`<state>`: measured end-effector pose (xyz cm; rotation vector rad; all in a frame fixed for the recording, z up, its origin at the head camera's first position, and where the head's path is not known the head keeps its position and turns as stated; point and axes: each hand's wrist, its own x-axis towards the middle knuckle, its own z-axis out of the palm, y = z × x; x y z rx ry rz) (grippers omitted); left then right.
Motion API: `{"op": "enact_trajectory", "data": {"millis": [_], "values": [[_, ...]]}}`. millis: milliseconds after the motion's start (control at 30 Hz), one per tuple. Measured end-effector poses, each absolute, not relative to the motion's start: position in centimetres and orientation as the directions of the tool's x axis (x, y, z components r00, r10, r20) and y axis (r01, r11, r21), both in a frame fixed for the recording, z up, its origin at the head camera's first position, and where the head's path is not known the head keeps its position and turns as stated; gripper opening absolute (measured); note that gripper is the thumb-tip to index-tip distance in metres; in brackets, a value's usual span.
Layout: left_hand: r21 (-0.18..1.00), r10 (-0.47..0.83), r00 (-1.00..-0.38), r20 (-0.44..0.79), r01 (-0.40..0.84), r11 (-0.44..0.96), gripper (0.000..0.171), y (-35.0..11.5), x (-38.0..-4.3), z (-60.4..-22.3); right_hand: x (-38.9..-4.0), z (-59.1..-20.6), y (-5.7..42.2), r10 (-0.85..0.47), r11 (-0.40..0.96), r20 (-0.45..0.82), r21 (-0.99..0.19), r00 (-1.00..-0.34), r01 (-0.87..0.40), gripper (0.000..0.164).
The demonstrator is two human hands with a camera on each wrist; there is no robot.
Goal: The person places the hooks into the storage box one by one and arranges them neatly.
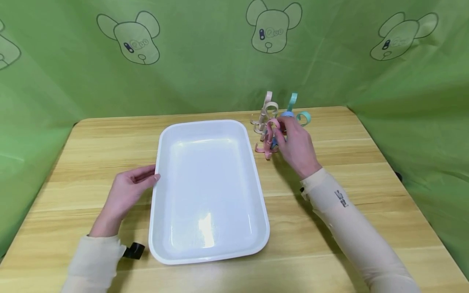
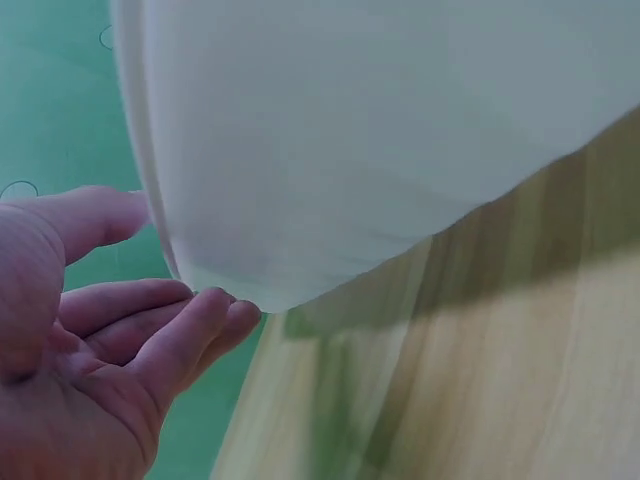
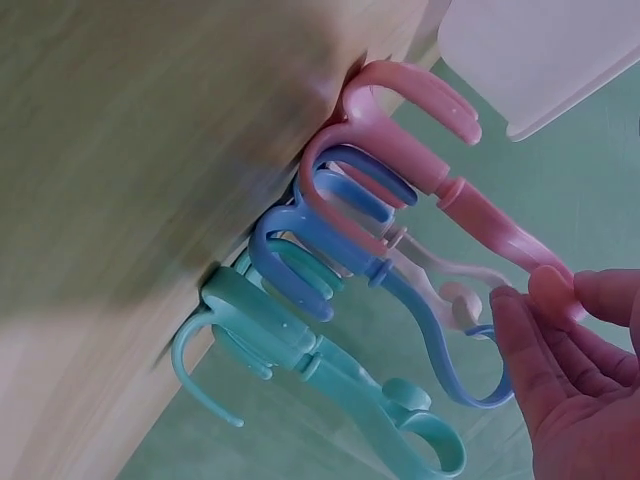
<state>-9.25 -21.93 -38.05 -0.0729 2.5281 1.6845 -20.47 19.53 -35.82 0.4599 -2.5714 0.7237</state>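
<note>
My right hand (image 1: pixel 297 146) pinches the curled top end of a pink plastic hanging hook (image 3: pixel 405 155) with prongs at its base. Thumb and fingertips meet on that end in the right wrist view. Close beside it are a blue hook (image 3: pixel 325 240), a teal hook (image 3: pixel 262 318) and pale hooks (image 1: pixel 262 118), partly hidden behind one another. On the left, my left hand (image 1: pixel 128 190) holds the side of a white rectangular tray (image 1: pixel 155 203), thumb on the rim. Its other fingers press against the outer wall (image 2: pixel 300 180) from below. Nothing lies in the tray.
Light wooden table (image 1: pixel 326 244) lies under everything. A green curtain (image 1: pixel 205 81) with printed bear heads hangs behind and at both sides. The tray stands left of the hooks, close to the pink one. A black wrist strap piece (image 1: pixel 134 250) sticks out by the left sleeve.
</note>
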Motion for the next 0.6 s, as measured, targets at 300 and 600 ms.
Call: {"op": "enact_trajectory", "data": {"millis": [300, 600], "values": [[0.913, 0.031, -0.99, -0.136, -0.113, 0.392, 0.052, -21.9, -9.3, -38.5, -20.5, -35.7, 19.4, -0.175, 0.796, 0.453, -0.457, -0.874, -0.397, 0.029], [0.918, 0.025, -0.989, -0.148, -0.128, 0.376, 0.055, -22.2, -9.5, -39.0, -19.7, -34.5, 18.8, -0.189, 0.768, 0.461, -0.481, -0.867, -0.423, 0.03]]}}
